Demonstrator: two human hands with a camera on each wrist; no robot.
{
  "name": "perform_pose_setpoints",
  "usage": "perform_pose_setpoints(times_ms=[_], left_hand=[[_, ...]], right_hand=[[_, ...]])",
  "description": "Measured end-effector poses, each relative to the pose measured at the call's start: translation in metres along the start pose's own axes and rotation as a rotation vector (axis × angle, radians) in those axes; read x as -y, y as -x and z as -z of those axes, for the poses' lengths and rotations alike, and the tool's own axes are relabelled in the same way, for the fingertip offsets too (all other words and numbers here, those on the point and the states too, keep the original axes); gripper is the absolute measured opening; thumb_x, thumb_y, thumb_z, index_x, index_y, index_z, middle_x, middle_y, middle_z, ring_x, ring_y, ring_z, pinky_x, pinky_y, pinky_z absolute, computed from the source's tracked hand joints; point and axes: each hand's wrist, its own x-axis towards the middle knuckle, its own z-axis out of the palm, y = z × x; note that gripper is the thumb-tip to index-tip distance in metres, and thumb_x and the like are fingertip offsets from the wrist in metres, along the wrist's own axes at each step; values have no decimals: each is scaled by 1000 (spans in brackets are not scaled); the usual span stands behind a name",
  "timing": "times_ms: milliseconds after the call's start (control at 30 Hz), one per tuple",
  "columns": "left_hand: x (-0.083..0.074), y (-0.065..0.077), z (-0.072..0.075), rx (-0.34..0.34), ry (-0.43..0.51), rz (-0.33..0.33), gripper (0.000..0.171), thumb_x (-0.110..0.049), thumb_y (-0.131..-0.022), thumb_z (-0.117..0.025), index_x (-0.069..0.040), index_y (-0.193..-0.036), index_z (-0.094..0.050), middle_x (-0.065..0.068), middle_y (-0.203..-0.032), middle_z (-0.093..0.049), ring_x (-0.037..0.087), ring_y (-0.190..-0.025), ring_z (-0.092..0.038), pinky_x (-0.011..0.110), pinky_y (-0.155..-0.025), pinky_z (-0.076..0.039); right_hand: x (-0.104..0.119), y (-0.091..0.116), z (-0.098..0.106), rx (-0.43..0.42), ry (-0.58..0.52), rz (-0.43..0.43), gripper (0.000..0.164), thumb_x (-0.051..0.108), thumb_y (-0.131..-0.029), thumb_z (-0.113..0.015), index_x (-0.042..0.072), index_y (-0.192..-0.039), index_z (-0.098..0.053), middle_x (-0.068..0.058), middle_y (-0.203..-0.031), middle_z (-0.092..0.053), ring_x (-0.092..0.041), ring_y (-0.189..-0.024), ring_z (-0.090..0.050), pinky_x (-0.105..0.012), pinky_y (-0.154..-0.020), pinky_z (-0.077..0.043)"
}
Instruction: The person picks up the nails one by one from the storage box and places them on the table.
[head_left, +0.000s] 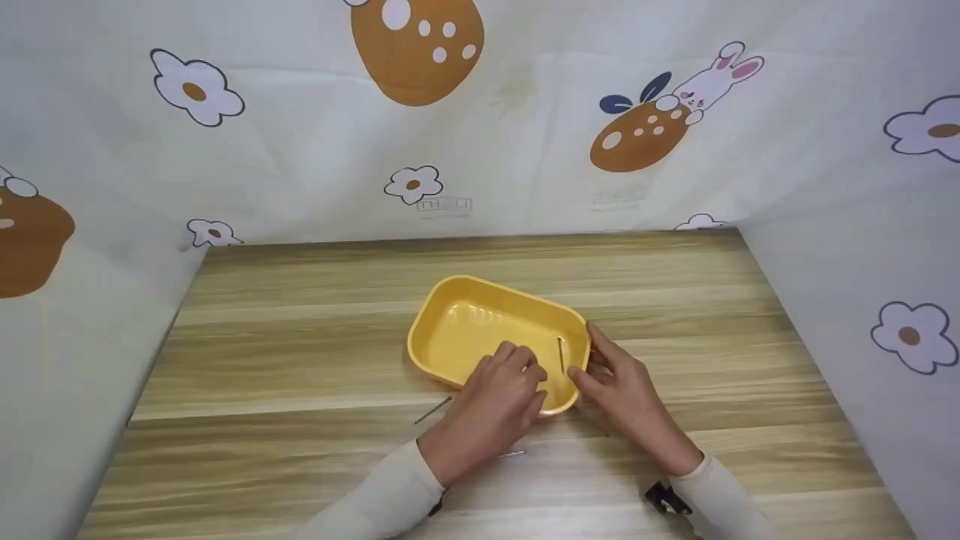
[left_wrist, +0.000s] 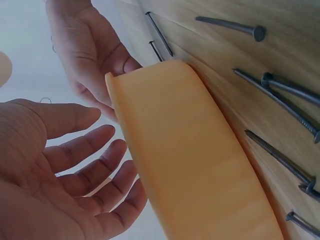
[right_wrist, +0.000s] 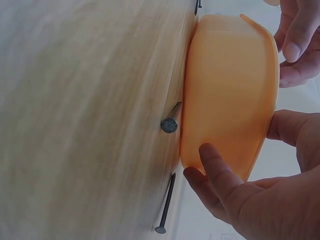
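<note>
A yellow rectangular plastic box [head_left: 469,337] stands on the wooden table, its long side slanting. Inside it, near the right end, lies one dark nail [head_left: 561,356]. My right hand [head_left: 630,390] grips the box at that end, thumb over the rim and fingers against the outer wall [right_wrist: 230,100]. Over the near side of the box hovers my left hand [head_left: 491,401]; in the left wrist view its fingers are loosely bent, with nothing seen between them.
Several loose nails lie on the table by the box's near side, among them a nail [left_wrist: 227,24] and two crossing ones [left_wrist: 277,102]. Another nail [right_wrist: 166,205] lies near my right hand. A patterned cloth [head_left: 300,150] hangs behind and at both sides.
</note>
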Motion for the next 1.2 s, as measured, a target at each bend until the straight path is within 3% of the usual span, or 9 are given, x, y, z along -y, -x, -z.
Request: perform_pose_setpoints(times_ms=[633, 1200], left_hand=[[13, -18, -16, 56, -38, 39, 12, -22, -100, -81, -10, -104, -79, 5, -103, -69, 24, -99, -62, 35, -74, -54], [19, -32, -30, 68, -114, 19, 12, -22, -100, -79, -9, -101, -79, 6, -100, -70, 25, -95, -63, 37, -72, -56]], right_hand=[[-3, -1, 1, -3, 15, -7, 80, 0, -100, -77, -6, -167, -35, -30, -156, -57, -42, -134, -66, -35, -102, -59], [-2, -1, 1, 7, -19, 5, 79, -1, -100, -77, -8, -166, -34, -32, -151, -60, -43, -133, -67, -35, -102, -59]])
